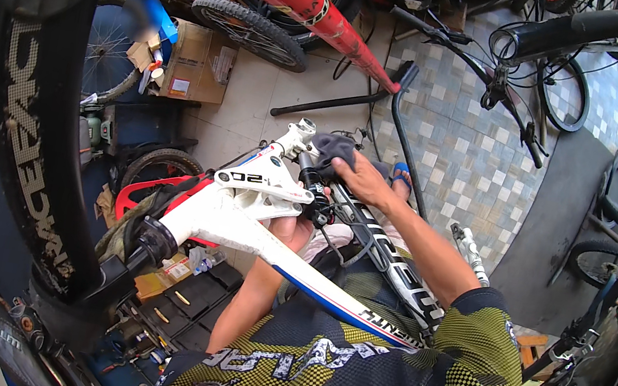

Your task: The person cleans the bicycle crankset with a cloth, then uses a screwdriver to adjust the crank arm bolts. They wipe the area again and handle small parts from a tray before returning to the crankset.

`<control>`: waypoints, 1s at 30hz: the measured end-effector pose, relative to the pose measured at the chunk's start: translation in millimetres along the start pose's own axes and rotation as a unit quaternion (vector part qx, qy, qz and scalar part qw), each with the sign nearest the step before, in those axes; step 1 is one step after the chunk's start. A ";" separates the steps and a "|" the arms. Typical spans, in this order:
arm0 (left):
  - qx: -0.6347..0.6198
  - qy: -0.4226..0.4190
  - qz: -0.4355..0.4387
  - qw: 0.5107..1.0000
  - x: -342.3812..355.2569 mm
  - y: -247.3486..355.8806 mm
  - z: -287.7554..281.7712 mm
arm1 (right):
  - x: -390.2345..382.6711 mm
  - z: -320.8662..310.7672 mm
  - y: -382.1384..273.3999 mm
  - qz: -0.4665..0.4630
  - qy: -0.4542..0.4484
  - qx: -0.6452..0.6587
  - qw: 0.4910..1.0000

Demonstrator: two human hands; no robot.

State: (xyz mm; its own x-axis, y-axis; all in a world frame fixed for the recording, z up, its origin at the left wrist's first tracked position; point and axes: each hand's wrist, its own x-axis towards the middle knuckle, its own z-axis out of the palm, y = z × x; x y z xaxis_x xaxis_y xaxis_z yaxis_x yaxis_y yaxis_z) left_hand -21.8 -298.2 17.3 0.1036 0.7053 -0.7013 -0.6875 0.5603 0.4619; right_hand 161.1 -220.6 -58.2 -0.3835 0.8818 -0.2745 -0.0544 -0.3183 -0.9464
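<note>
A white bicycle frame (232, 208) with blue and red trim lies slantwise in front of me. My right hand (363, 179) is closed on a dark grey cloth (332, 152), pressed against the far part of the frame, beside the black rear shock (307, 170). Just below the cloth runs a grey and white tube (379, 242) with black lettering. My left hand (294, 230) reaches under the frame by the white linkage (267, 186); its fingers are hidden behind the parts.
At the left stands a thick black upright (39, 129). A red tubular post (301, 5) slants overhead to black floor legs (398, 109). Cardboard box (192, 65), wheel (250, 32) and toolbox (195, 301) lie left; a handlebar (483, 71) and more bicycles stand right.
</note>
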 end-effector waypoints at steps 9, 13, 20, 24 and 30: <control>0.005 0.022 0.003 1.000 -3.4 3.7 11.8 | 51.8 24.5 -28.6 0.045 -0.009 -0.190 0.981; 0.027 0.022 0.033 0.999 -1.9 -0.6 1.3 | 33.9 24.7 -19.2 0.034 -0.014 -0.183 0.982; 0.161 0.158 0.087 0.970 -28.1 7.8 15.1 | -35.7 -0.7 -34.8 0.020 -0.123 0.006 0.992; 0.202 0.118 0.149 0.961 -32.8 9.1 32.9 | -51.2 -13.7 -63.1 -0.005 -0.187 0.017 0.982; 0.201 0.124 0.201 0.951 -35.2 10.7 25.6 | -12.7 -2.0 -88.6 -0.050 -0.230 -0.101 0.967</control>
State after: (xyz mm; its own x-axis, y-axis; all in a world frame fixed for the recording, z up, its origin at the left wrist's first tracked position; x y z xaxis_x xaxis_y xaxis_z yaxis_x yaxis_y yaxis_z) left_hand -14.5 -305.9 60.9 -0.3157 0.8014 -0.5080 -0.3005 0.4234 0.8547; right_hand 172.7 -203.0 28.7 -0.7578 0.6413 -0.1202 0.0520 -0.1243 -0.9909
